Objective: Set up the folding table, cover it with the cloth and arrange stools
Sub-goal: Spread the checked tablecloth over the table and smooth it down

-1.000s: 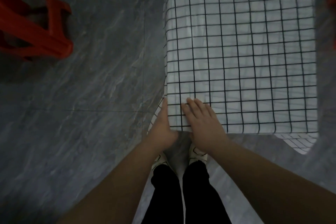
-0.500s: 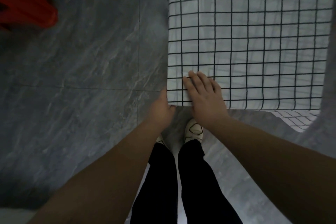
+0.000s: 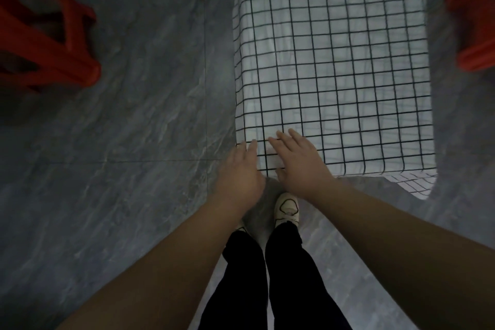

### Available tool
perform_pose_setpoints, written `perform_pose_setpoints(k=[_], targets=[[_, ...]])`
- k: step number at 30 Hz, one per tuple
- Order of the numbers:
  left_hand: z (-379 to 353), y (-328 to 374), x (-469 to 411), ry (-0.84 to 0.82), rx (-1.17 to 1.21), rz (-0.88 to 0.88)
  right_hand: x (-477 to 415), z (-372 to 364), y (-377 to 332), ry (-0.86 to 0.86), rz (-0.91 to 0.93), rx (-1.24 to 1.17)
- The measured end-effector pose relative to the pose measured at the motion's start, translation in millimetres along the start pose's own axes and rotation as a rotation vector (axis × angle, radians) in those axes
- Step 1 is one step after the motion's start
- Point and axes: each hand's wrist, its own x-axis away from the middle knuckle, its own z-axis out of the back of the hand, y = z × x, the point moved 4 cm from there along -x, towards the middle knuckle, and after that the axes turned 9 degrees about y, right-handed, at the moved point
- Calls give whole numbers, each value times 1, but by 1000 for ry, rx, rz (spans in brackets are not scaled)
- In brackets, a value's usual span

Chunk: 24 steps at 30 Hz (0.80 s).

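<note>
Fingers (image 3: pixel 293 139) straight, together: my right hand (image 3: pixel 302 166) flattens the cloth (image 3: pixel 334 61); left hand (image 3: pixel 241 171), beside them, touches its corner. I'd smooth outward gently.

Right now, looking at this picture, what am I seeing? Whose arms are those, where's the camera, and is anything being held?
There is no machine here. A person wears a wide-angle camera on the head, looking down, so the two arms are their own. The left hand rests at the near left corner of a white cloth with a black grid, which covers a table and hangs over its edges. The right hand lies flat on the cloth beside it, fingers straight. Neither hand seems to grip anything; they look to be smoothing the cloth. On the grey floor are a red stool on the left and a second red stool at the right edge, both partly in view. Below is the person's light shoe.
</note>
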Motion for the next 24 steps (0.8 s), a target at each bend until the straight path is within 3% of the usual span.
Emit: perform_pose_setpoints(k=[10, 19, 24], targets=[[18, 81, 25, -24, -241, -234, 85, 55, 33, 170, -307, -83], [-58, 202, 17, -42, -250, -327, 143, 63, 161, 241, -424, -183], [-112, 269, 11, -79, -282, -395, 186, 55, 251, 159, -507, -267]])
